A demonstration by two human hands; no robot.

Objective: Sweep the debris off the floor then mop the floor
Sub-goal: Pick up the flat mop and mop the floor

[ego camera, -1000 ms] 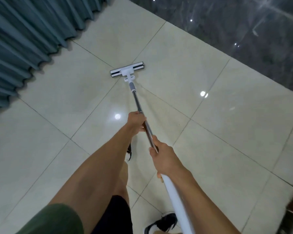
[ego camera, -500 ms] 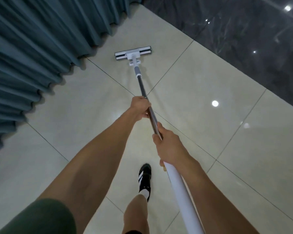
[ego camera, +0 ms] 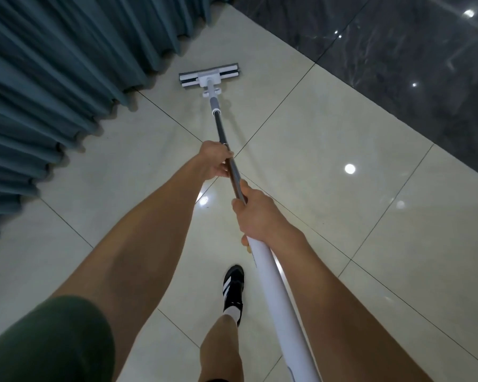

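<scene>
Both hands curl round the mop pole [ego camera: 223,133]: left hand [ego camera: 215,161] further down it, right hand [ego camera: 255,213] nearer the body. The mop head [ego camera: 209,75] lies flat on the floor [ego camera: 329,128], just beside the curtain [ego camera: 66,64].

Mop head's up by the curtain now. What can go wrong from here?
1. The mop head lies on the floor close to the curtain hem; pushing further left could snag or wet the fabric.
2. The glossy tiles may be slick, and one shoe is stepping forward: a slip is possible.
3. Left hand and right hand grip the pole close together, far from the head, so steering may be loose.
</scene>
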